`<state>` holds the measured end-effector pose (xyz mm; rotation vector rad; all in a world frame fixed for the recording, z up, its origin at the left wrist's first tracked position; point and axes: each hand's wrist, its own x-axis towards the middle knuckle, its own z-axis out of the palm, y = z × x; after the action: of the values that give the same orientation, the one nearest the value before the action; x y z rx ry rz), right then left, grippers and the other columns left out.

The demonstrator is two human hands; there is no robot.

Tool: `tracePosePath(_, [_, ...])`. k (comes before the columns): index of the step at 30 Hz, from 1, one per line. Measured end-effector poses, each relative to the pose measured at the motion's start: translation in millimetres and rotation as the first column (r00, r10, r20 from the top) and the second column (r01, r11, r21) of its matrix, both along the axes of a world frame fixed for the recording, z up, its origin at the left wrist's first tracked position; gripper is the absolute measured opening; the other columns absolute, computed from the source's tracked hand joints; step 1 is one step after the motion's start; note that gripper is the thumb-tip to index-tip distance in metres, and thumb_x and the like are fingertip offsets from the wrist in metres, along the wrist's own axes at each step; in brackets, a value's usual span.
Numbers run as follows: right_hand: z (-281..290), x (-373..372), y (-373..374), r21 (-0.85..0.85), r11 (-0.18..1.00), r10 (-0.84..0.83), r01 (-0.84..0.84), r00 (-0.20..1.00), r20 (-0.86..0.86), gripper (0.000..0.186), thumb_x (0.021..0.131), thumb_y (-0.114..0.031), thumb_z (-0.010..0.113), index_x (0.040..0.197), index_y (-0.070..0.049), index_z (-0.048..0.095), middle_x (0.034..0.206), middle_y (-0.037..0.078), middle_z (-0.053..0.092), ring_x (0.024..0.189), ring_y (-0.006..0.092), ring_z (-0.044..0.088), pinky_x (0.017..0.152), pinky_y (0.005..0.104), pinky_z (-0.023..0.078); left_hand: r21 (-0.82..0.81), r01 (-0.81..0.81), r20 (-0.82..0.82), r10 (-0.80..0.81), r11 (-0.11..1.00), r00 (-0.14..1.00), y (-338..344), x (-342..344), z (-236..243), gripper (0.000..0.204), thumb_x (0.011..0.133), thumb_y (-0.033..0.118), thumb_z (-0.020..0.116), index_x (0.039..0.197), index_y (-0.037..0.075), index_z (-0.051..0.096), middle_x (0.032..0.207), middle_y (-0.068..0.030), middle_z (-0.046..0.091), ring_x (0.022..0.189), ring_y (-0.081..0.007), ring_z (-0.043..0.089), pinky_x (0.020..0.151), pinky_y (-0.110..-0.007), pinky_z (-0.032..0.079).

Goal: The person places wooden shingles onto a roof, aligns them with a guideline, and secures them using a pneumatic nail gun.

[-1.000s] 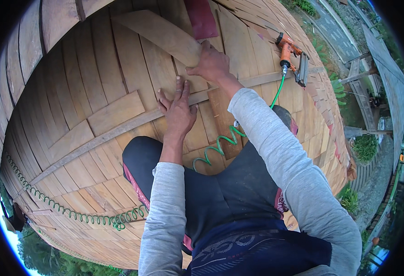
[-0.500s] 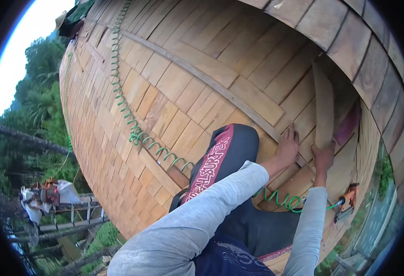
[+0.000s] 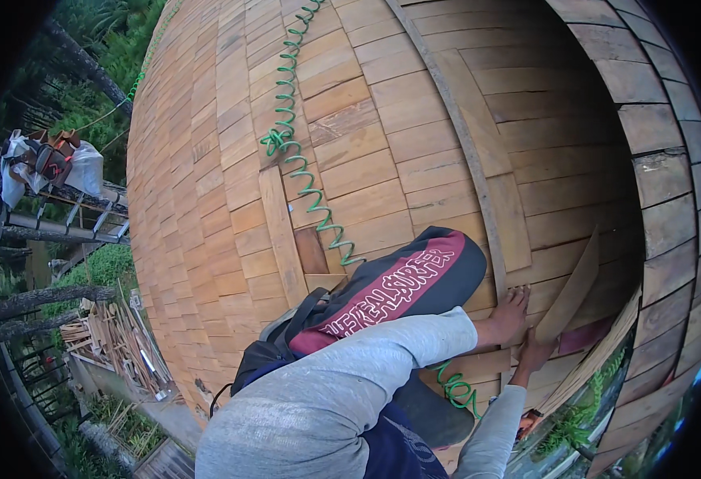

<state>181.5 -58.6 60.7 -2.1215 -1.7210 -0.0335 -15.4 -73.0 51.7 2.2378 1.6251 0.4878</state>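
My left hand (image 3: 512, 316) rests on the wooden shingles beside the lower end of a long narrow batten (image 3: 472, 152). Its fingers are stretched out, and nothing shows in its grip. Just right of it, my right hand (image 3: 532, 356) grips the lower end of a thin, flat wooden board (image 3: 571, 289). This board slants up and to the right, apart from my left hand. A dark reddish piece (image 3: 586, 336) lies beside the board's lower end. Below my right hand, an orange tool (image 3: 530, 418) is mostly hidden by my sleeve.
A green coiled hose (image 3: 309, 191) runs down the curved shingle roof (image 3: 230, 160) and reappears near my right forearm. To the right rises a shingled overhang (image 3: 660, 191). At far left are a ladder (image 3: 87, 221), white bags (image 3: 88, 168) and a lumber pile (image 3: 115, 343) below.
The view has swung, so the roof and hose appear rotated. The board in my right hand now leans further right. My sleeve covers most of the orange tool, which showed plainly before.
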Motion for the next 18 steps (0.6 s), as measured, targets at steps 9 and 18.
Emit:
tracePosePath(9, [-17, -2, 1, 0.216, 0.968, -0.053, 0.124, 0.950, -0.308, 0.091, 0.075, -0.039, 0.088, 0.141, 0.010, 0.049, 0.138, 0.029, 0.057, 0.127, 0.0420, 0.057, 0.109, 0.0484, 0.044, -0.062, 0.180, -0.040, -0.183, 0.982, 0.982, 4, -24, 22, 0.063, 0.097, 0.029, 0.058, 0.159, 0.026, 0.046, 0.163, -0.0431, 0.016, 0.151, -0.0544, 0.025, 0.123, -0.060, 0.025])
tracePosePath(18, [-11, 14, -16, 0.291, 0.881, -0.243, 0.374, 0.883, -0.400, 0.104, 0.076, -0.042, 0.092, 0.148, 0.015, 0.041, 0.144, 0.031, 0.053, 0.133, 0.0416, 0.054, 0.113, 0.0467, 0.043, 0.075, 0.200, -0.188, -0.183, 0.977, 0.965, -4, -13, 0, 0.064, 0.100, 0.036, 0.052, 0.161, 0.021, 0.042, 0.166, -0.0396, 0.014, 0.148, -0.0574, 0.027, 0.120, -0.061, 0.027])
